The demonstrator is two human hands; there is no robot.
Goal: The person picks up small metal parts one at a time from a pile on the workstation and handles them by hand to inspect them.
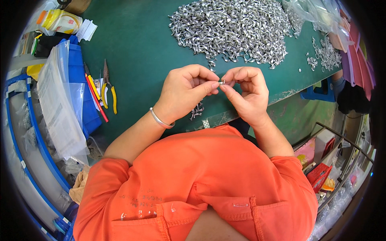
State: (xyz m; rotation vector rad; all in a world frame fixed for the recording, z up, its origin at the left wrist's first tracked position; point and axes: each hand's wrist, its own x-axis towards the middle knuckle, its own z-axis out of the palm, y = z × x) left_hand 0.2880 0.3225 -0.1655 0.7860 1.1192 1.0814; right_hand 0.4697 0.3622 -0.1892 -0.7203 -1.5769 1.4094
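Note:
My left hand (pixel 185 89) and my right hand (pixel 249 91) meet over the near part of the green table (pixel 136 60). Each pinches the same tiny silvery metal piece (pixel 221 82) between thumb and forefinger; its exact shape is too small to make out. Just beyond my fingers lies a large heap of small curved, shiny metal pieces (pixel 231 34), with a few strays (pixel 212 63) at its near edge. A little cluster of similar metal pieces (pixel 196 111) sits below my left hand, partly covered by it.
Yellow-handled pliers (pixel 106 86) and a red pen (pixel 96 98) lie on the left beside a blue bin (pixel 76 60) draped with plastic bags (pixel 64 104). A yellow-capped jar (pixel 60 21) is far left. Small rings (pixel 327 54) lie scattered at the right, near clear bags (pixel 317 12).

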